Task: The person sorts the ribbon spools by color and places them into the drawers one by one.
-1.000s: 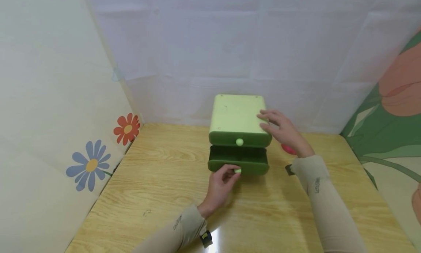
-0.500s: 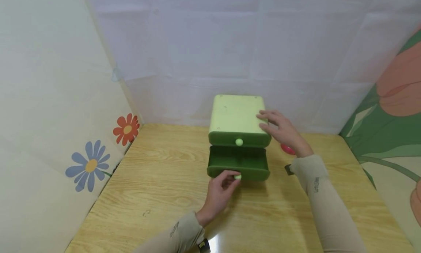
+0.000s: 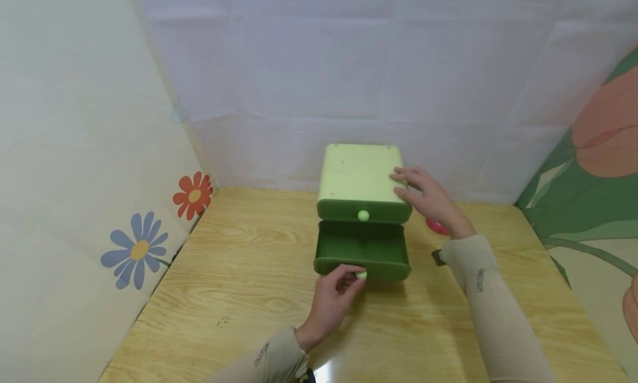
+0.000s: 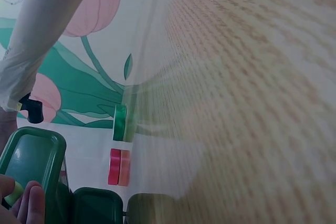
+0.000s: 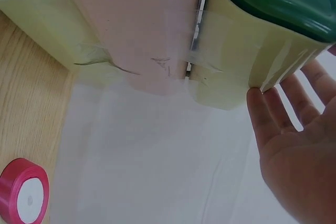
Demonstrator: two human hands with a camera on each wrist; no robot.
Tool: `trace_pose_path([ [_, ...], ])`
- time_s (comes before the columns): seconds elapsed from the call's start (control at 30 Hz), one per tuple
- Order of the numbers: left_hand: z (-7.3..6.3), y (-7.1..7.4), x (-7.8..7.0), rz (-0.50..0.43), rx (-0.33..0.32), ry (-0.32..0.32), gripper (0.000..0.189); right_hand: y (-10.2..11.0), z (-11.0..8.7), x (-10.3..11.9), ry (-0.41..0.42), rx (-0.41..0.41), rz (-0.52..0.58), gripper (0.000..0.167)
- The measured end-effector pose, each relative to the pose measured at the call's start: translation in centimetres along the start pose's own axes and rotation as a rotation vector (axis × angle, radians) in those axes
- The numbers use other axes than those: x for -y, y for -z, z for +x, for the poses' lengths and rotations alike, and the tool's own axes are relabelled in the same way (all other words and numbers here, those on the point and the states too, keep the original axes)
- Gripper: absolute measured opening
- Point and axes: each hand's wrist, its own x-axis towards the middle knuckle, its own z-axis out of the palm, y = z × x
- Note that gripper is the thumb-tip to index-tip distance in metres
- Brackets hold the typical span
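On desk, mid drawer further out vs 1s ago, L hand fingers pinching knob, R hand fingers spread against cabinet

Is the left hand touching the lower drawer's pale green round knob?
Touching: the left wrist view shows the left hand pinching the knob, with fingers on both sides.

light-green boxy plastic-looking drawer cabinet is appearing smooth, flat yellow wood-grain tabletop is reflecting light glossily
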Motion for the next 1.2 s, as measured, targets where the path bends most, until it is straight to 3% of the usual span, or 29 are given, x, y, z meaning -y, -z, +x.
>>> trace_pose_path([
  [0.3, -0.2, 0.2, -0.2, -0.024, 0.005, 0.001, 0.017, -0.2, 0.0, 0.0, 0.016, -0.016, 0.020, 0.049],
  [0.5, -0.2, 0.2, -0.2, -0.029, 0.003, 0.007, 0.018, 0.1, -0.4, -1.0, -0.025, -0.065, 0.190, 0.053],
  [0.7, -0.2, 0.3, -0.1, -0.021, 0.009, -0.009, 0.018, 1.3, -1.0, -3.8, -0.181, -0.282, 0.230, 0.065],
  [0.8, -0.1, 0.3, 0.0, -0.015, 0.006, -0.021, 0.018, 1.5, -1.4, -5.6, -0.296, -0.338, 0.246, 0.074],
  [1.03, -0.2, 0.2, 0.1, -0.021, 0.004, -0.023, 0.017, 0.6, -3.2, -10.3, -0.494, -0.253, 0.206, 0.092],
  [1.2, -0.2, 0.1, 0.1, -0.022, 0.004, -0.032, 0.016, -0.1, -4.4, -13.2, -0.546, -0.170, 0.109, 0.098],
])
